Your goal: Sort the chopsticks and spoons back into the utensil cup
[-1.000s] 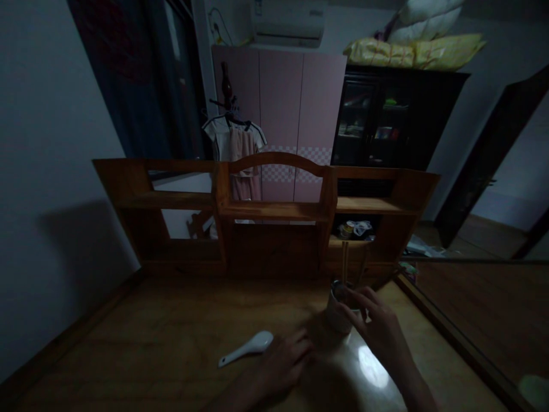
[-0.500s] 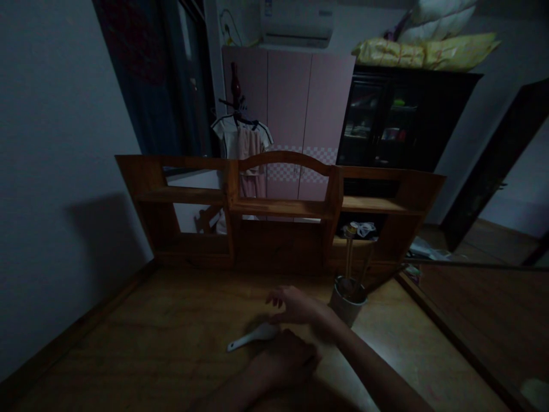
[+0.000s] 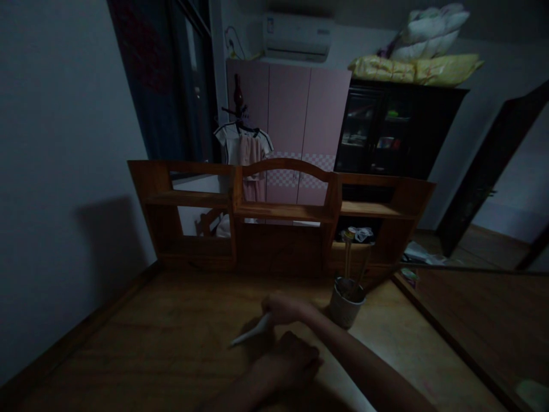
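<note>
A white ceramic spoon point(image 3: 251, 333) is pinched at its bowl end by my right hand point(image 3: 285, 309), which reaches across to the left; the handle slants down toward the wooden desk top point(image 3: 171, 337). My left hand point(image 3: 287, 363) rests on the desk just in front of it, fingers curled in a loose fist with nothing seen in them. To the right stands a pale cup point(image 3: 346, 303) holding wooden chopsticks point(image 3: 348, 260).
A wooden shelf unit point(image 3: 283, 214) lines the desk's back edge. A grey wall runs along the left, and the desk's raised right edge point(image 3: 429, 320) borders a drop. Behind are a pink wardrobe point(image 3: 295, 131) and a dark cabinet point(image 3: 386, 131).
My right hand left the cup, swung left over the spoon and closed on it; the spoon's bowl end is now lifted. My left hand stayed put.
</note>
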The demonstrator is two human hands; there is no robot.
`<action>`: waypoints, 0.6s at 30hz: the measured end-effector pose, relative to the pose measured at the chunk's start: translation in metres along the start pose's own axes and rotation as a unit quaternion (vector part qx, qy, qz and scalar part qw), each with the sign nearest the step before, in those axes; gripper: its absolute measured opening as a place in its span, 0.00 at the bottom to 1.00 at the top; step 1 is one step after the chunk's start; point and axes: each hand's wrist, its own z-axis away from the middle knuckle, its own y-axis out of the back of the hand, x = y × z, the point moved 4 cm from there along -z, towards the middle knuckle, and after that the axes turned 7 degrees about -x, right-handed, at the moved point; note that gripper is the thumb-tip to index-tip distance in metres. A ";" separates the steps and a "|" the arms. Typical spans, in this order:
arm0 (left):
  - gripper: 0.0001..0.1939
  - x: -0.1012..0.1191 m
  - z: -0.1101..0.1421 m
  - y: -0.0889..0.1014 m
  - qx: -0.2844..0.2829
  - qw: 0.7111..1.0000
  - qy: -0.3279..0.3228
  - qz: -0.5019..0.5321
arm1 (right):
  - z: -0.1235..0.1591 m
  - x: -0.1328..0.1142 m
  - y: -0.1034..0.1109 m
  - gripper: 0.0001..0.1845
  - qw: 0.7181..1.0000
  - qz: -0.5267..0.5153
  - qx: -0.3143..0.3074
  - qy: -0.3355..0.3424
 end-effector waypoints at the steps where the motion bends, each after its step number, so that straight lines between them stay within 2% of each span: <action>1: 0.18 -0.002 -0.001 -0.002 0.005 1.000 0.011 0.013 | 0.003 -0.002 0.005 0.05 1.000 0.005 -0.014 0.007; 3: 0.21 -0.008 -0.002 -0.006 0.024 0.996 0.052 0.074 | 0.013 -0.009 0.021 0.06 1.000 0.017 -0.021 0.011; 5: 0.22 -0.016 -0.005 -0.006 0.065 0.976 0.100 0.180 | 0.031 -0.018 0.047 0.06 1.000 0.015 0.017 -0.002; 7: 0.20 -0.024 -0.009 -0.005 0.114 0.941 0.128 0.293 | 0.058 -0.027 0.077 0.07 0.996 -0.045 0.078 -0.019; 9: 0.20 -0.032 -0.014 -0.004 0.171 0.895 0.129 0.391 | 0.092 -0.033 0.103 0.06 0.985 -0.095 0.138 -0.040; 11: 0.25 -0.038 -0.017 -0.002 0.219 0.854 0.125 0.455 | 0.126 -0.032 0.118 0.09 0.977 -0.113 0.166 -0.070; 12: 0.29 -0.040 -0.017 -0.001 0.235 0.844 0.124 0.465 | 0.142 -0.029 0.121 0.10 0.976 -0.106 0.170 -0.086; 14: 0.38 -0.037 -0.014 0.003 0.247 0.856 0.119 0.439 | 0.170 -0.019 0.121 0.11 0.973 -0.086 0.188 -0.102; 16: 0.41 -0.027 -0.009 0.010 0.224 0.898 0.092 0.366 | 0.190 -0.007 0.113 0.11 0.967 -0.077 0.209 -0.122; 18: 0.37 -0.013 -0.006 0.015 0.178 0.945 0.041 0.271 | 0.201 0.004 0.100 0.12 0.967 -0.074 0.200 -0.136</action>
